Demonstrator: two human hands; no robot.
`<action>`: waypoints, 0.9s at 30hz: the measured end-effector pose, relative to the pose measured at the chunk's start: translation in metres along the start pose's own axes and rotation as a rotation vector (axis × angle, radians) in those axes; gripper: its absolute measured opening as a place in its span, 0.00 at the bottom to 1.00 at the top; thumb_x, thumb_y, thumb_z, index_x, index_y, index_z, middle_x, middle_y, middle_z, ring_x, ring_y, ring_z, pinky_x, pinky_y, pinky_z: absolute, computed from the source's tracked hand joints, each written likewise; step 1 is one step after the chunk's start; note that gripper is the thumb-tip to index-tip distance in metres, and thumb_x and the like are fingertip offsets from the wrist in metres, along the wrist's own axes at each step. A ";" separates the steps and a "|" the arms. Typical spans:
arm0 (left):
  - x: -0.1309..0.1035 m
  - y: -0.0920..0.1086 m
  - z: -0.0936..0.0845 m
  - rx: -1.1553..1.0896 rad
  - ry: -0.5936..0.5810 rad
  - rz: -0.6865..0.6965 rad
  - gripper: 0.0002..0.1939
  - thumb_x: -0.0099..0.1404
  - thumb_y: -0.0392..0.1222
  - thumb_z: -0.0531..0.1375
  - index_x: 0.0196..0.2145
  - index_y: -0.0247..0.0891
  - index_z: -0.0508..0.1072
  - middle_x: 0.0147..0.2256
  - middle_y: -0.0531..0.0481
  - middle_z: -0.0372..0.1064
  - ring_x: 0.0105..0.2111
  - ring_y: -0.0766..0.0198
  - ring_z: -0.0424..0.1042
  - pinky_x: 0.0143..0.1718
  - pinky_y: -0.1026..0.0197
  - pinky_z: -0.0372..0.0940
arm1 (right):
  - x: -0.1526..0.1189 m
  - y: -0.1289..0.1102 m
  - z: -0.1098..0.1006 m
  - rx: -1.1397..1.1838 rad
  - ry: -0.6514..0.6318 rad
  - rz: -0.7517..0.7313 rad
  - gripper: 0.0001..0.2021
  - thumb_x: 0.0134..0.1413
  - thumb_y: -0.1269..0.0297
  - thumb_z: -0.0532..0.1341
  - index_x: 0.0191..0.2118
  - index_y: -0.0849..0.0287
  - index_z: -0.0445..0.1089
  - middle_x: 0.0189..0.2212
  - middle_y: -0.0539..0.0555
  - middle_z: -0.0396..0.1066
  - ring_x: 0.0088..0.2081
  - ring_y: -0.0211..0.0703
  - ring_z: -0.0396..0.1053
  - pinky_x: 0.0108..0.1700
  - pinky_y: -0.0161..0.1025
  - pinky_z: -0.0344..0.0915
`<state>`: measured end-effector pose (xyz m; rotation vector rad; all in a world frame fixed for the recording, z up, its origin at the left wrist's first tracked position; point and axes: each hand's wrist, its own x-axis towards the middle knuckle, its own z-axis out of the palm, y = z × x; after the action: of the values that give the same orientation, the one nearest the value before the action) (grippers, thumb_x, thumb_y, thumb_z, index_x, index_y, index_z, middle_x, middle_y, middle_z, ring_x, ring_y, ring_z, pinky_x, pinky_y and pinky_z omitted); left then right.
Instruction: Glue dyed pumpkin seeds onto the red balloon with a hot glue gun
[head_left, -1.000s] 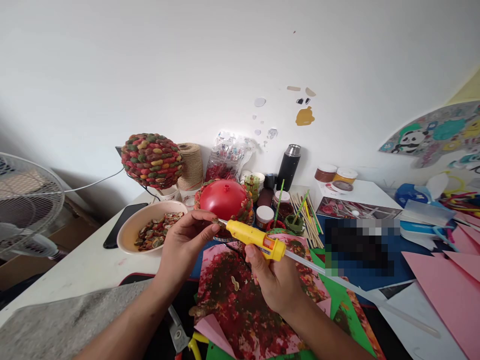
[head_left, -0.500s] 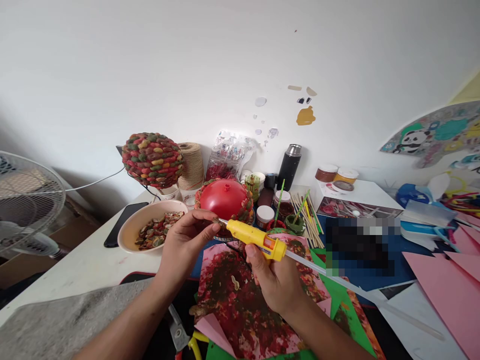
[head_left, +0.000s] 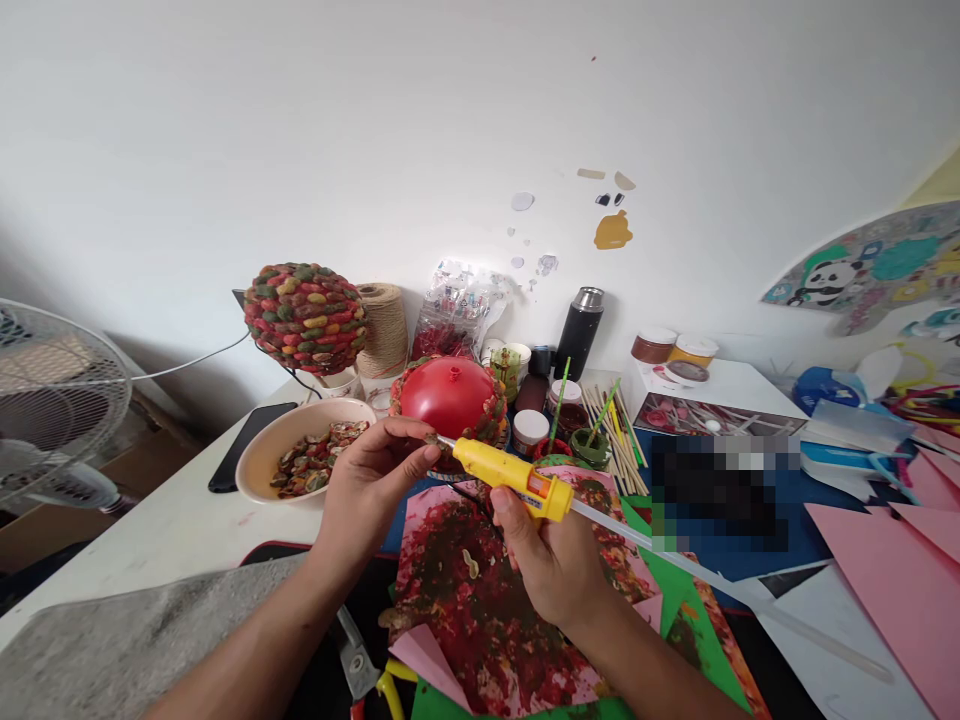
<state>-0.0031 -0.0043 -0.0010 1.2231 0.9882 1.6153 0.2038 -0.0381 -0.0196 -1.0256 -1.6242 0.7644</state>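
My right hand [head_left: 551, 560] is wrapped round a yellow glue gun [head_left: 510, 478], with a long clear glue stick [head_left: 667, 555] sticking out of its back. Between the fingertips of my left hand [head_left: 375, 480] is a small dark piece [head_left: 433, 440], and the gun's nozzle meets it. Behind the hands sits a red balloon [head_left: 450, 397], its sides ringed with coloured shell pieces. To the left of my left hand, a cream bowl [head_left: 255, 470] holds painted shell pieces [head_left: 319, 460].
A shell-covered ball [head_left: 305, 318] stands behind the bowl, beside a twine spool [head_left: 382, 330]. Paint jars [head_left: 531, 430] and a black flask [head_left: 580, 333] stand behind. Scissors [head_left: 358, 665] lie near the paint-stained paper [head_left: 495, 620]. A fan [head_left: 60, 400] is at left.
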 end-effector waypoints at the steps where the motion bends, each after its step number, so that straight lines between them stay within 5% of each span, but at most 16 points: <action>1: 0.000 0.000 0.000 0.004 0.001 -0.001 0.19 0.55 0.52 0.83 0.36 0.39 0.86 0.34 0.47 0.84 0.32 0.60 0.82 0.37 0.59 0.81 | 0.000 0.000 0.000 -0.001 0.000 0.003 0.29 0.79 0.39 0.56 0.27 0.52 0.65 0.15 0.45 0.60 0.17 0.39 0.62 0.22 0.36 0.60; 27: 0.000 0.002 0.000 -0.025 -0.008 -0.007 0.18 0.57 0.50 0.83 0.37 0.40 0.85 0.33 0.48 0.84 0.32 0.58 0.84 0.37 0.59 0.81 | -0.001 0.001 0.000 -0.012 -0.002 0.029 0.30 0.78 0.36 0.55 0.29 0.52 0.69 0.15 0.46 0.60 0.19 0.42 0.63 0.21 0.36 0.60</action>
<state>-0.0032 -0.0051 0.0008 1.2075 0.9636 1.6117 0.2043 -0.0387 -0.0209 -1.0590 -1.6209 0.7757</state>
